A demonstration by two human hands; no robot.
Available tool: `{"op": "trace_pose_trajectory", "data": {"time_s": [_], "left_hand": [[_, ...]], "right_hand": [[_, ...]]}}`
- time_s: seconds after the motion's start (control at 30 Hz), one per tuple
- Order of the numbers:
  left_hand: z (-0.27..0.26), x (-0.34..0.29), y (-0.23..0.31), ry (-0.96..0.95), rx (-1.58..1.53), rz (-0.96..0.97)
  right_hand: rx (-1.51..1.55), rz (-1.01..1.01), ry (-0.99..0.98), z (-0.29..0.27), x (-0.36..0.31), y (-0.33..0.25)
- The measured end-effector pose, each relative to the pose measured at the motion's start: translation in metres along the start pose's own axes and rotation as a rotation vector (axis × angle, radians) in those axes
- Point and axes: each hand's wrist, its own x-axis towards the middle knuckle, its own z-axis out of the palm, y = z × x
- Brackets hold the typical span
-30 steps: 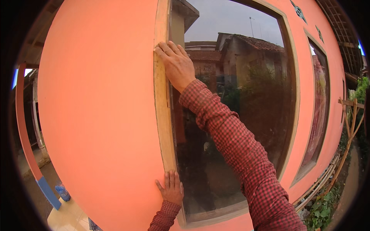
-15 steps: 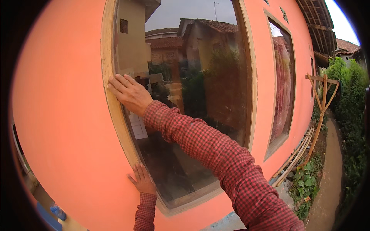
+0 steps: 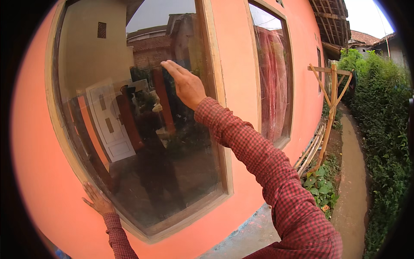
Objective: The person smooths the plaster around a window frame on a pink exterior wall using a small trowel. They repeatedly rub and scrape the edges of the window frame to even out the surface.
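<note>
A large window pane point(image 3: 112, 190) in a wooden frame point(image 3: 217, 73) fills the middle of an orange wall point(image 3: 241, 190). My right hand point(image 3: 187, 85) is raised in front of the glass toward its right side, fingers stretched out and held together, with nothing seen in it. Whether its palm touches the pane cannot be told. Low on the frame's left side, my left hand point(image 3: 98, 199) lies flat with fingers spread, at the border of wood and wall. The glass mirrors a white door, house walls and a dark figure.
To the right is a second window with a red curtain point(image 3: 272, 82). Beyond it stand a wooden post with a crossbar point(image 3: 332, 103) and bamboo poles point(image 3: 311, 151) along the wall's foot. A narrow path point(image 3: 351, 172) runs beside a green hedge point(image 3: 384, 112).
My right hand has left the frame's left side and moved right across the front of the glass. The view has turned to the right. My left hand remains on the lower left of the frame.
</note>
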Motion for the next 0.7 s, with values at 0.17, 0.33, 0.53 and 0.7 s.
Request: {"op": "trace_pose_trajectory", "data": {"time_s": [0.17,0.33,0.53,0.7], "left_hand": [[0.012,-0.005,-0.002,0.076,0.03,0.022],[0.01,-0.001,-0.001,0.112,0.061,0.014],[0.012,-0.003,0.004,0.113,0.076,0.051],[0.003,0.0,0.007,0.162,0.047,0.071]], "right_hand": [[0.242,0.703,0.239,-0.064,-0.103,0.112],[-0.013,0.595,0.229,-0.094,-0.13,0.151],[-0.231,0.475,0.088,-0.078,-0.098,0.143],[-0.358,0.431,-0.054,-0.039,-0.119,0.125]]}}
